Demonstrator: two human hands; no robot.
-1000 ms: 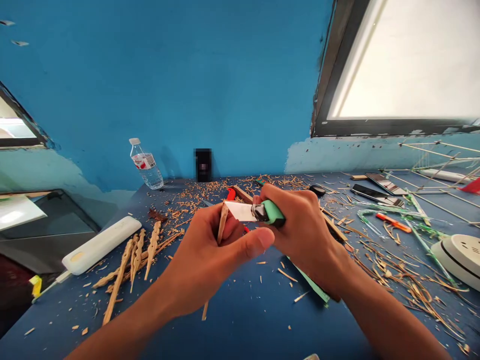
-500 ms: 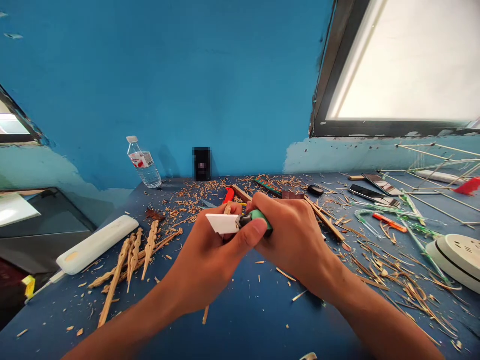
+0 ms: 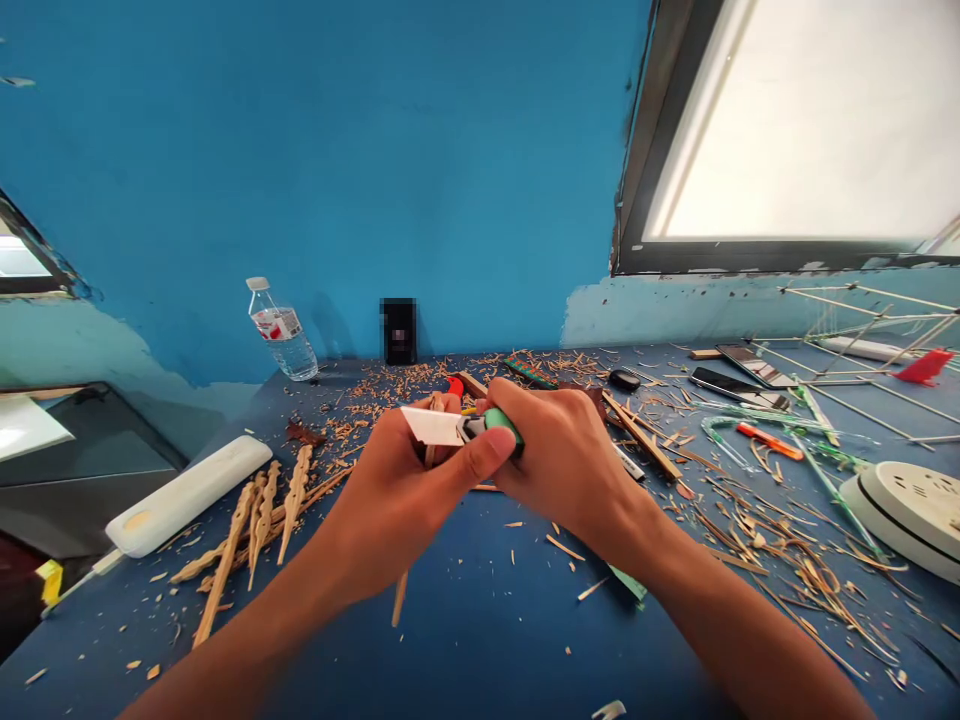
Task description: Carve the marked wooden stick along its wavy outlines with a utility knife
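Observation:
A utility knife [image 3: 433, 427] with a wide pale blade and a green handle is gripped in my right hand [image 3: 562, 450], its blade pointing left. My left hand [image 3: 397, 505] is closed round a thin wooden stick [image 3: 400, 600]. The stick's lower end shows below that hand, and a bit of its upper part shows by the blade. The left thumb presses against the knife near the handle, so both hands meet there. Fingers hide most of the stick, and I cannot tell whether the blade is cutting into it.
Several carved wooden sticks [image 3: 259, 520] lie at left beside a long white object [image 3: 191, 495]. A water bottle [image 3: 283, 335] leans near the wall. Wood shavings [image 3: 810, 560] litter the blue table [image 3: 495, 640]. To the right are phones [image 3: 739, 388], an orange tool [image 3: 769, 441] and a white round device [image 3: 911, 515].
Both hands have shifted slightly left and up, with the knife and the stick. The view has moved a little too. Both grips stay the same.

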